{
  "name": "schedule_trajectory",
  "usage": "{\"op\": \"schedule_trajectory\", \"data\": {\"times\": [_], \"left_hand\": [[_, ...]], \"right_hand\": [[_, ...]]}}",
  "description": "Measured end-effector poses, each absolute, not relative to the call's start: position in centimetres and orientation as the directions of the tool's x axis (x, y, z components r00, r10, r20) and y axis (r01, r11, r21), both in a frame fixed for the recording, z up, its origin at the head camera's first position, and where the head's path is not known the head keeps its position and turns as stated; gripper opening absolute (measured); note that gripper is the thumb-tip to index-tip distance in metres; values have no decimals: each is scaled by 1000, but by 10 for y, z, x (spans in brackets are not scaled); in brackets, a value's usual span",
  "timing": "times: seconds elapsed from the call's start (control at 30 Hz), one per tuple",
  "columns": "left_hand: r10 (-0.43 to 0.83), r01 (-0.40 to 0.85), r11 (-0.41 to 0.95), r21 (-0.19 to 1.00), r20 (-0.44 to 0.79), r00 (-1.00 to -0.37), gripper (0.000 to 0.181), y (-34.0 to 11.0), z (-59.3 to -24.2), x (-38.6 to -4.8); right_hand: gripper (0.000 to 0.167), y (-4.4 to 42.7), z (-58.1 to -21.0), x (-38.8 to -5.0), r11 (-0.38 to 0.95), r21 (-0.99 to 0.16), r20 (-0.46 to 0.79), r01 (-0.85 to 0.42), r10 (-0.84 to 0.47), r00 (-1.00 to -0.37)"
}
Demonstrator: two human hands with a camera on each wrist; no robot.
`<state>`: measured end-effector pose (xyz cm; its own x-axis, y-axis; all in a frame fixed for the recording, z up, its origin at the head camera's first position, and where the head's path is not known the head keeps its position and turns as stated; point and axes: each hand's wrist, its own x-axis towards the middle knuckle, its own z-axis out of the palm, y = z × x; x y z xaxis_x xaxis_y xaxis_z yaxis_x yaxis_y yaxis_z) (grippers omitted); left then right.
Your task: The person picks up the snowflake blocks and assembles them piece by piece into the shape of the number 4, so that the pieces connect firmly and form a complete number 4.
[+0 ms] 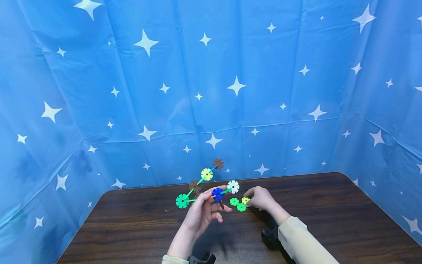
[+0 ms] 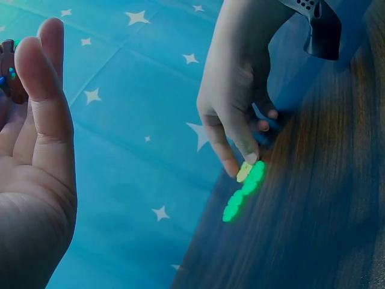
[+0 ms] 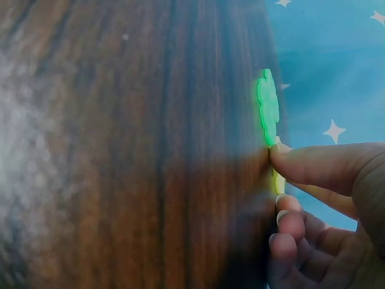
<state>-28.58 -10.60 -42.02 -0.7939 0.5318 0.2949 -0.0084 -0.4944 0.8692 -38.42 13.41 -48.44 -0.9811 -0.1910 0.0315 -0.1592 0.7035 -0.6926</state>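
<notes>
My left hand point(image 1: 204, 213) grips a linked chain of notched plastic discs, raised above the table. Along it are a green disc point(image 1: 182, 201), a yellow disc point(image 1: 206, 174), a brown disc point(image 1: 218, 164), a blue disc point(image 1: 217, 194) and a white disc point(image 1: 233, 187); other discs show edge-on. Right of the chain, my right hand point(image 1: 262, 200) pinches a loose yellow disc point(image 1: 245, 200) at the tabletop between thumb and finger. Two loose green discs point(image 1: 241, 207) lie flat beside it. In the left wrist view the chain is mostly cut off at the frame's edge.
A dark wood-grain table point(image 1: 132, 227) spreads beneath both hands. Blue curtain point(image 1: 211, 73) with white stars hangs behind it and along both sides. Black wrist straps point(image 1: 270, 236) sit near the table surface.
</notes>
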Motion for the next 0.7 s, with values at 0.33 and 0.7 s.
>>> {"op": "schedule_trajectory", "data": {"times": [0.33,0.7], "left_hand": [[531,-16,-491,871,284,-799,47,-105,-420,-285],[528,-46,-461,886,232,-817,53,-105,-420,-286]], "right_hand": [[21,133,-483,-379,667,-727,61,-162,-173,-983],[11,130,-471,-358,451,-889,15,-76,-138,-990]]}}
